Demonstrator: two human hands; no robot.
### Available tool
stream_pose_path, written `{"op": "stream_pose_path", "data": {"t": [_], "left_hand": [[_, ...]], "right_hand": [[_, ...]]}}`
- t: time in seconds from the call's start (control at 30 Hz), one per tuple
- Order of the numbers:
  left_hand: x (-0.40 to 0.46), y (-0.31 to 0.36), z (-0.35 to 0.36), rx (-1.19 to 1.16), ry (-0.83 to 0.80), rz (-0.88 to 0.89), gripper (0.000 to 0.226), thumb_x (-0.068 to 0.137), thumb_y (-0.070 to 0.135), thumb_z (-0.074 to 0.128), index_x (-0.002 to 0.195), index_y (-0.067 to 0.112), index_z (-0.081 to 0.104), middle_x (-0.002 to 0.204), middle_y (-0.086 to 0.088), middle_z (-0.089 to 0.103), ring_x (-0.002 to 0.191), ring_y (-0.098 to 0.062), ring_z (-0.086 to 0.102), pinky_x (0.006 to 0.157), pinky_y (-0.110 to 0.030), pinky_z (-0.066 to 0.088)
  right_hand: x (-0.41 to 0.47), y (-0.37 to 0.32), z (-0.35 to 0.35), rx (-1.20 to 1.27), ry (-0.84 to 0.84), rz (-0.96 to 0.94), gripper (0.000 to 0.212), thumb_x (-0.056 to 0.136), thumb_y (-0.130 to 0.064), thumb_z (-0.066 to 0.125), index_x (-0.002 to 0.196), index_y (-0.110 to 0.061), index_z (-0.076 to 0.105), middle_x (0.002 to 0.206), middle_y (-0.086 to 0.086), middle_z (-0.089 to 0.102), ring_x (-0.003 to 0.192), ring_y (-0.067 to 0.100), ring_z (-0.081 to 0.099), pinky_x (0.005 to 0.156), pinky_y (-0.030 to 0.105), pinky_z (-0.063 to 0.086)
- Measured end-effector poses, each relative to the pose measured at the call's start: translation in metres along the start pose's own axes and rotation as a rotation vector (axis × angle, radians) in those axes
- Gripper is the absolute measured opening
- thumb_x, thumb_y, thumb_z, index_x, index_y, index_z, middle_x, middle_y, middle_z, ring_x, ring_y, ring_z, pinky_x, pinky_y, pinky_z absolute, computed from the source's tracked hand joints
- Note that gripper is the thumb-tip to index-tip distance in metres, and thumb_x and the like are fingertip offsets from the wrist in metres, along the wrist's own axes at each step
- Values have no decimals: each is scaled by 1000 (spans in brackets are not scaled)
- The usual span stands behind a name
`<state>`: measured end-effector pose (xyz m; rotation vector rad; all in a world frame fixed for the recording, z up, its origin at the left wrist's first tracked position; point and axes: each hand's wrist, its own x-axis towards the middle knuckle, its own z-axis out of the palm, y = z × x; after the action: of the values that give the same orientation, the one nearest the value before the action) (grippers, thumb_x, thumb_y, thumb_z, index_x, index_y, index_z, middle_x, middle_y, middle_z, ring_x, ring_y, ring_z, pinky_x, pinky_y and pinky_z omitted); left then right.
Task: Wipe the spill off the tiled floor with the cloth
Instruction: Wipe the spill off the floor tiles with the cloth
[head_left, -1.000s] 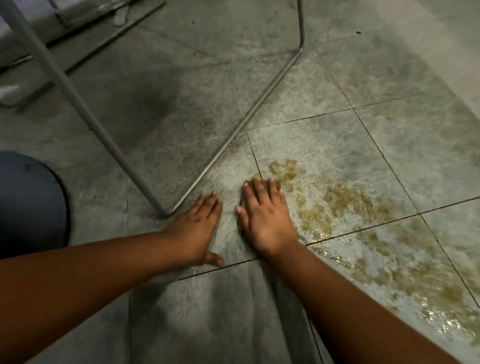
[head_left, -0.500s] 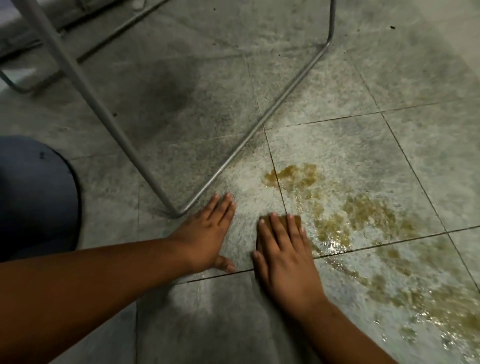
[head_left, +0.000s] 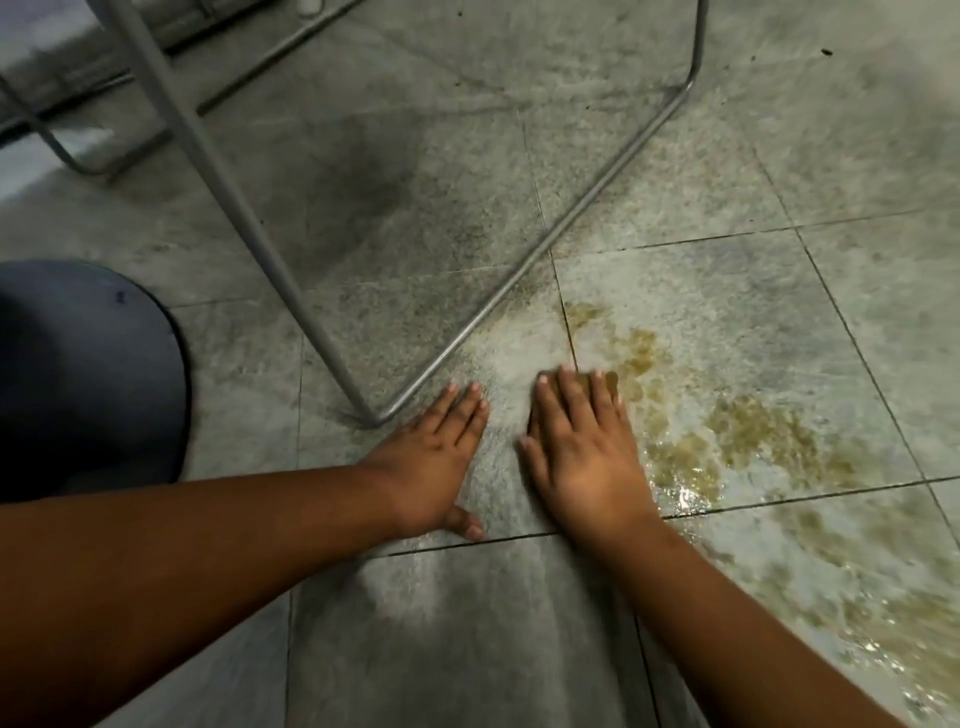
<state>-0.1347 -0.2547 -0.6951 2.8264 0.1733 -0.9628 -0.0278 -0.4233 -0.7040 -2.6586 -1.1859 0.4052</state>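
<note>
A yellowish-brown spill (head_left: 753, 431) spreads over the grey tiled floor (head_left: 675, 171), from the middle out to the lower right, with wet glints along a grout line. My right hand (head_left: 582, 457) lies palm down at the spill's left edge and presses a small brown cloth (head_left: 609, 383) to the tile. Only a strip of the cloth shows past my fingertips; the hand hides the remainder. My left hand (head_left: 431, 462) rests flat on the floor just to the left, holding nothing, with its fingers pointing away from me.
A metal chair frame (head_left: 519, 280) runs along the floor just beyond my left hand, and one leg (head_left: 218, 176) rises to the upper left. A dark blue rounded shape (head_left: 88, 374) sits at the left edge. More metal tubing lies at the far upper left.
My right hand drew the cloth back toward me, uncovering the spill's far-left patch, then slid a little forward again. My left hand stayed planted. The view shifted slightly.
</note>
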Motion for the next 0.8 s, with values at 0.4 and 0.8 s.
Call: {"op": "stream_pose_path", "data": {"t": [0.4, 0.8], "left_hand": [[0, 0, 0, -38, -23, -2, 135, 70, 76, 62, 144, 17, -33, 147, -1, -46, 140, -23, -38, 121, -50, 9], [-2, 3, -2, 10, -11, -11, 132, 71, 77, 60, 135, 15, -38, 143, -4, -47, 140, -26, -37, 122, -47, 4]], "right_hand": [[50, 12, -2, 15, -13, 21, 62, 104, -52, 20, 158, -23, 10, 166, 4, -1, 151, 29, -14, 122, 45, -6], [-44, -6, 14, 88, 40, 22, 75, 99, -59, 30, 158, -20, 8, 165, 7, 5, 152, 27, -10, 123, 42, -1]]}}
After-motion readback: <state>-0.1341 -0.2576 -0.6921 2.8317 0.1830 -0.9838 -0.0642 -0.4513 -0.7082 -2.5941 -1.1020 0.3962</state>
